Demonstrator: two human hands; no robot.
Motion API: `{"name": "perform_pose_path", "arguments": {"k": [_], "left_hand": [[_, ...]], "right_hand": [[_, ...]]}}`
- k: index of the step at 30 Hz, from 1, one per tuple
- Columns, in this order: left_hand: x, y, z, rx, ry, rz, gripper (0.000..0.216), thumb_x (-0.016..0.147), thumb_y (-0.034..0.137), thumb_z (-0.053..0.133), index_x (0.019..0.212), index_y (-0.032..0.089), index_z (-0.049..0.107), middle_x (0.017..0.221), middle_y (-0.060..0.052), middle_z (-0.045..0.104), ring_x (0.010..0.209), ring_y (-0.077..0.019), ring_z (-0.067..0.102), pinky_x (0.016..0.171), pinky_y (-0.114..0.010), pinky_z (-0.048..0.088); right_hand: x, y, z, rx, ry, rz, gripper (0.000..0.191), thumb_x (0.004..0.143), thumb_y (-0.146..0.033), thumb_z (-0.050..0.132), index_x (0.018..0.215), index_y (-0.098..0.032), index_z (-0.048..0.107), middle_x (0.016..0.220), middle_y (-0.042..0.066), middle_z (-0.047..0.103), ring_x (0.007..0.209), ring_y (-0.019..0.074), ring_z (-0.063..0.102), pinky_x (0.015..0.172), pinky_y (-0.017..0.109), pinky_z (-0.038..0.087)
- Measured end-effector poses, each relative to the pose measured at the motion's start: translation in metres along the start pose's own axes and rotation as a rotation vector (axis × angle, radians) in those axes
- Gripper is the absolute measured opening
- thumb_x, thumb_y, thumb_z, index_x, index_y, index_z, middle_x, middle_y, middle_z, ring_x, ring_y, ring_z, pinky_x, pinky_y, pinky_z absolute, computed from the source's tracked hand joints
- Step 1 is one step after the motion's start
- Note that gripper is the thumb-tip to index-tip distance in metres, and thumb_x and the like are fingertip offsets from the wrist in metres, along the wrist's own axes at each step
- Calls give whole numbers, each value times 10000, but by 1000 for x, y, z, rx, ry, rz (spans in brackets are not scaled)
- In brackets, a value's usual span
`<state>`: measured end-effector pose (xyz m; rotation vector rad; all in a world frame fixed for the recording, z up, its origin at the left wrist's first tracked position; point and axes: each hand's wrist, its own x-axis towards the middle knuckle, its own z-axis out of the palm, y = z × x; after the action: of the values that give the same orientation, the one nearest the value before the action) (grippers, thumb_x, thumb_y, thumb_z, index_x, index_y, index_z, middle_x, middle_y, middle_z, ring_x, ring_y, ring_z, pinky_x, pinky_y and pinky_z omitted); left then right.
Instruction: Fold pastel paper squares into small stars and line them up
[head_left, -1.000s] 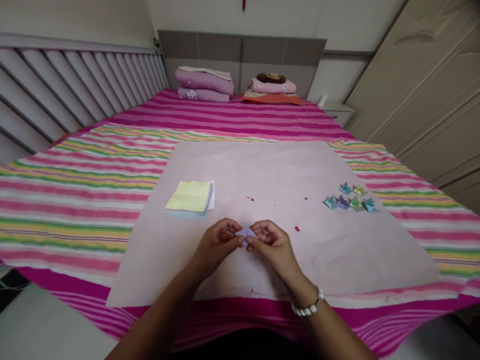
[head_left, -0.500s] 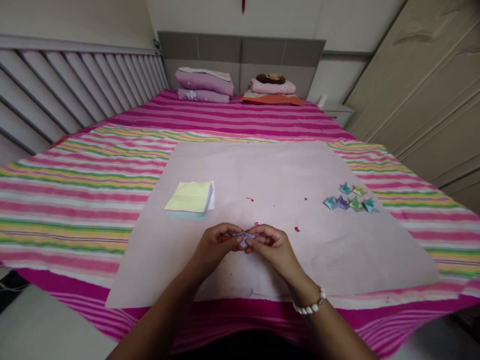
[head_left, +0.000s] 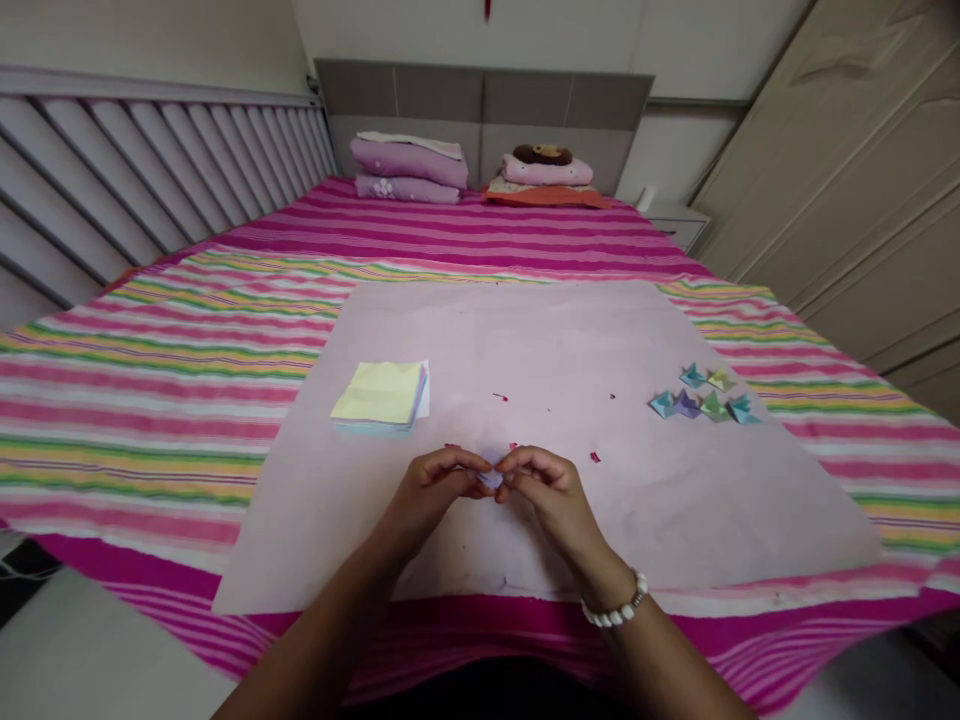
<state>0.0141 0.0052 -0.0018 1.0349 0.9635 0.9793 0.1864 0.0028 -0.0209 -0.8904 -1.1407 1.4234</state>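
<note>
My left hand (head_left: 439, 487) and my right hand (head_left: 544, 487) meet over the near middle of a pale pink sheet (head_left: 525, 350) spread on the bed. Both pinch a small folded lilac paper (head_left: 491, 476), mostly hidden between the fingertips. A white bead bracelet sits on my right wrist. A stack of pastel square papers (head_left: 381, 393), yellow on top, lies to the left of my hands. Several small folded paper shapes (head_left: 706, 396) in blue, purple and green lie to the right.
The bed carries a pink striped cover (head_left: 150, 370). Folded bedding (head_left: 409, 165) and a pillow with a soft toy (head_left: 546, 175) sit at the headboard. A slatted rail (head_left: 150, 160) runs on the left, wardrobe doors (head_left: 847, 180) on the right.
The lilac paper has been folded smaller and my fingertips have closed more tightly over it; less of it shows now. Hands stay in the same spot.
</note>
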Motion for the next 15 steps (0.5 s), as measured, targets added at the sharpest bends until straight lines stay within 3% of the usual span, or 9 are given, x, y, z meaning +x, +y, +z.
{"name": "perform_pose_path", "arguments": {"k": [7,12,15], "left_hand": [[0,1,6,59,38,-16,202,656,291,780,723,148,655,682,-9,684,681,-143,646,706,-295,508],[2,-3,8,-12,18,25,310,638,276,794,754,174,526,662,22,654,658,-136,642,664,-273,479],[3,-2,8,-24,66,39,386,591,249,824,764,183,485,667,49,626,609,-102,612,619,-233,453]], "right_hand": [[-2,-4,3,-49,-38,-5,92,781,-282,684,780,-191,666,636,11,684,612,147,632,634,283,494],[1,-2,9,37,69,46,300,652,-320,816,856,-210,625,629,-31,664,542,120,608,561,243,477],[2,-2,10,-24,43,87,254,668,-370,801,772,-181,666,588,-15,652,542,117,588,573,244,469]]}}
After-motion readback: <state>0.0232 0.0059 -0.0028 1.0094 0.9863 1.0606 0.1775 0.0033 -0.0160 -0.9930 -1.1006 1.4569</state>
